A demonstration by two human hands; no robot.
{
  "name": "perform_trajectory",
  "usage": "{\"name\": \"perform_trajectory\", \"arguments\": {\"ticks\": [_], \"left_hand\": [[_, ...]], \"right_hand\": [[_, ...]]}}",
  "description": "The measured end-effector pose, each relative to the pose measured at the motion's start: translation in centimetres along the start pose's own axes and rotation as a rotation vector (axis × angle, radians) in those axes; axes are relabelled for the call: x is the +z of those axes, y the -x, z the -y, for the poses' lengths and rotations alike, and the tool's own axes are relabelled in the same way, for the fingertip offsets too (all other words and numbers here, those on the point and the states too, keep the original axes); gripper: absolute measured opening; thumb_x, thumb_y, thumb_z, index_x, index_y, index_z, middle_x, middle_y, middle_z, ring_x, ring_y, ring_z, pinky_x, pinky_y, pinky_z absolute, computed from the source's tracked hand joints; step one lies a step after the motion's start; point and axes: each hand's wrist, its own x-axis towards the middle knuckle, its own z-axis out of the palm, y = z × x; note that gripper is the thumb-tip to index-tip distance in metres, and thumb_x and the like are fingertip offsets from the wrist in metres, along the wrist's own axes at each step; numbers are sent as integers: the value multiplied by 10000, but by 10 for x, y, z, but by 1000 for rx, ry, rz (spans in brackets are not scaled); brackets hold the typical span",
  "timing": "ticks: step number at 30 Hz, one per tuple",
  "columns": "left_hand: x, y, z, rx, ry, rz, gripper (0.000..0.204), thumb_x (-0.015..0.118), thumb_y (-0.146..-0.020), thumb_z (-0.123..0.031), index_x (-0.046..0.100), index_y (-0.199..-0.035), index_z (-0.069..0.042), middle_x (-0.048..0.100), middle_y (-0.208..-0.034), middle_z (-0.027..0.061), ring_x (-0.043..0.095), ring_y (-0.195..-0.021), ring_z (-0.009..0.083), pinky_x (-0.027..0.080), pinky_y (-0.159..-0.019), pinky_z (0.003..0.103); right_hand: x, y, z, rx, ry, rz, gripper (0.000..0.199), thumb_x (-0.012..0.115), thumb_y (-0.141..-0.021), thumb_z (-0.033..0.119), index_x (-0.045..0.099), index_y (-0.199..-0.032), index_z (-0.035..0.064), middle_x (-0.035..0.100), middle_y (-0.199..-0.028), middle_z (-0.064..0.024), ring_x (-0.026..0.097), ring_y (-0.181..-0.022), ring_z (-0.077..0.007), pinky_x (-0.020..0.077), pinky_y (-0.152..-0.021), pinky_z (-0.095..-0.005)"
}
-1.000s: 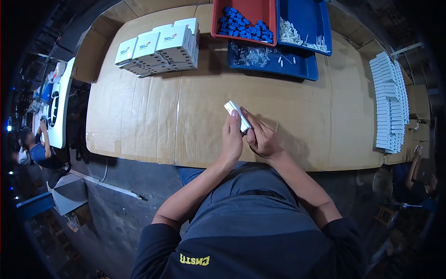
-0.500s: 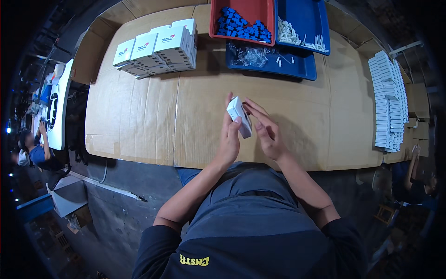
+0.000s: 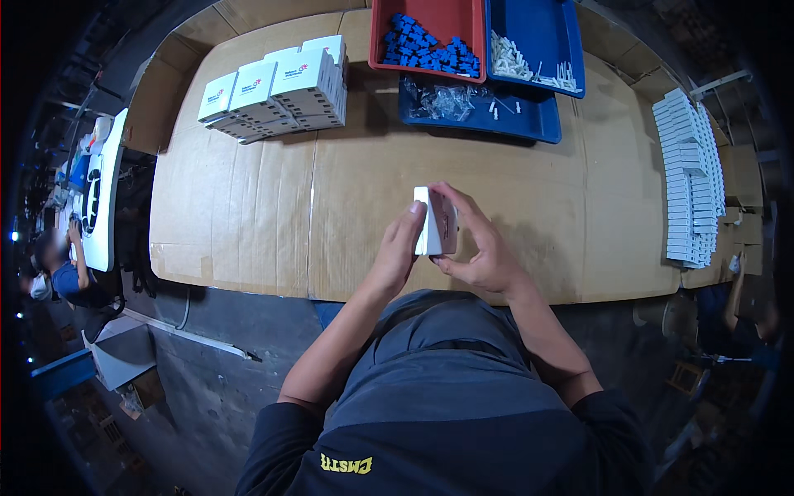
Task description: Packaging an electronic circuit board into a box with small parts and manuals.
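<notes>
Currently, the left hand (image 3: 397, 252) and right hand (image 3: 496, 263) both grasp one white box (image 3: 436, 221); similar boxes (image 3: 277, 87) stand stacked far left, apparently done. Far blue parts (image 3: 426, 48) look unused.

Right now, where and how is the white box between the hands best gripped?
Probably by its far and near edges, coming from the right: the white box is held with a narrow side facing up and a broad face turned right, and the right hand spans those edges, fingers far, thumb near. The left hand takes up its left side.
</notes>
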Motion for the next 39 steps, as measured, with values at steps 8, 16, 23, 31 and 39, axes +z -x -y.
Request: {"name": "perform_trajectory", "arguments": {"ticks": [8, 16, 23, 31, 39], "left_hand": [[9, 0, 0, 201, -76, -1, 602, 429, -1127, -401, 310, -1636, -103, 558, -1433, 82, 561, -1290, 171, 472, -1070, 332], [9, 0, 10, 348, -179, -8, 540, 435, -1134, -367, 464, -1516, 14, 272, -1694, 84, 418, -1438, 218, 383, -1143, 348], [4, 1, 18, 472, -282, -17, 539, 434, -1130, -384, 494, -1490, 14, 345, -1623, 120, 417, -1436, 234, 372, -1147, 357], [4, 4, 19, 478, -293, -13, 507, 442, -1130, -347, 498, -1487, 9, 352, -1617, 125, 413, -1440, 243, 354, -1162, 357], [6, 4, 14, 478, -246, 3, 558, 490, -1111, -312, 403, -1549, 22, 368, -1581, 139, 402, -1452, 255, 326, -1186, 383]], "right_hand": [[11, 0, -19, 55, 76, -146, 736, 802, -895, 237, 484, -1506, -23, 456, -1574, -208, 455, -1463, -320, 379, -1191, -403], [15, 3, -16, 30, 116, -55, 581, 673, -1004, 263, 529, -1419, -116, 421, -1567, -320, 493, -1423, -410, 449, -1127, -413], [12, 3, -13, -94, 244, 4, 525, 606, -1036, 231, 520, -1402, -135, 418, -1548, -348, 527, -1364, -465, 491, -1081, -424], [15, 7, -14, -98, 282, 18, 537, 553, -1054, 202, 457, -1462, -134, 418, -1553, -339, 507, -1391, -445, 480, -1098, -425], [13, 4, -7, -73, 72, -55, 588, 575, -1062, 285, 457, -1487, -104, 450, -1562, -279, 508, -1423, -364, 430, -1152, -388]]}}
